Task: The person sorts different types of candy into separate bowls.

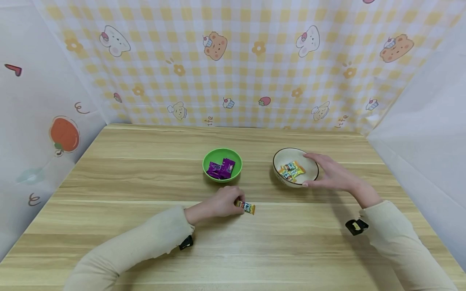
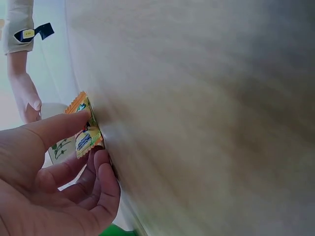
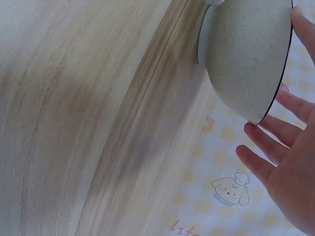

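Note:
My left hand [image 1: 225, 202] pinches a small yellow-orange wrapped candy [image 1: 249, 208] between thumb and fingers, low over the table in front of the green bowl. The left wrist view shows the candy's wrapper [image 2: 88, 141] with its crimped ends, close to the wood. At the right, my right hand [image 1: 333, 174] is spread beside a cream bowl with a dark rim [image 1: 308, 167]. Its thumb and straight fingertips touch the rim, and the right wrist view shows the bowl's speckled outer wall [image 3: 241, 54] standing on its foot. Several yellow candies [image 1: 291, 170] lie inside that bowl.
A green bowl [image 1: 222, 153] holding purple packets [image 1: 226, 167] stands left of the cream bowl, beyond my left hand. The wood-grain table [image 1: 145, 161] runs back to a yellow checked cloth [image 1: 240, 81]. White cloths hang along both sides.

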Available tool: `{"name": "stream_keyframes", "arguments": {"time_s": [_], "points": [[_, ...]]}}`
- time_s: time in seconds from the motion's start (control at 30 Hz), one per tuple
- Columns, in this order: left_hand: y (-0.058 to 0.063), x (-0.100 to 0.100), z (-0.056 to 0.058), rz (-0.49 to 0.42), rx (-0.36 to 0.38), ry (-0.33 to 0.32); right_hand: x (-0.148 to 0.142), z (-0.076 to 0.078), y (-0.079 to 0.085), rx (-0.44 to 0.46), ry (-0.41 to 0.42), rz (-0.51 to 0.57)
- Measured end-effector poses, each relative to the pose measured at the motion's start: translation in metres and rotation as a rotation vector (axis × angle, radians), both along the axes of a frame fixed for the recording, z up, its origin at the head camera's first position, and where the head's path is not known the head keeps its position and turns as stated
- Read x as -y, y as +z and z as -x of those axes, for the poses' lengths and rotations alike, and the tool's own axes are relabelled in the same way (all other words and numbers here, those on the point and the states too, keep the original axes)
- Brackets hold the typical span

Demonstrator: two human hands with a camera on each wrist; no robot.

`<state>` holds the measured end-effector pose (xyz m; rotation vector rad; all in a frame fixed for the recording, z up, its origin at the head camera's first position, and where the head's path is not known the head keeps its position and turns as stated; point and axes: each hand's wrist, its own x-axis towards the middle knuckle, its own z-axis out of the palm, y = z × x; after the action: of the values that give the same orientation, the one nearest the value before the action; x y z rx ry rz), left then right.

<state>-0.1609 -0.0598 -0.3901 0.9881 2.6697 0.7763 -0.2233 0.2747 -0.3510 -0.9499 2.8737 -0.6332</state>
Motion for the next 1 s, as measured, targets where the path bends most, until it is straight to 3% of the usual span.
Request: {"name": "stream_keyframes", "arguments": {"time_s": [0.27, 0.53, 0.63, 1.0], "points": [[-0.001, -0.001, 0.001, -0.086, 0.097, 0.024, -0.001, 0.000, -0.001, -0.004, 0.002, 0.002], [0.003, -0.003, 0.002, -0.259, 0.413, 0.068, -0.002, 0.002, -0.001, -0.009, 0.003, 0.002], [0.005, -0.005, 0.004, -0.297, 0.483, 0.091, -0.001, 0.002, -0.001, -0.011, 0.003, 0.001], [0.024, -0.018, 0.009, -0.387, 0.572, 0.130, -0.003, 0.002, -0.002, -0.003, -0.004, -0.005]]}}
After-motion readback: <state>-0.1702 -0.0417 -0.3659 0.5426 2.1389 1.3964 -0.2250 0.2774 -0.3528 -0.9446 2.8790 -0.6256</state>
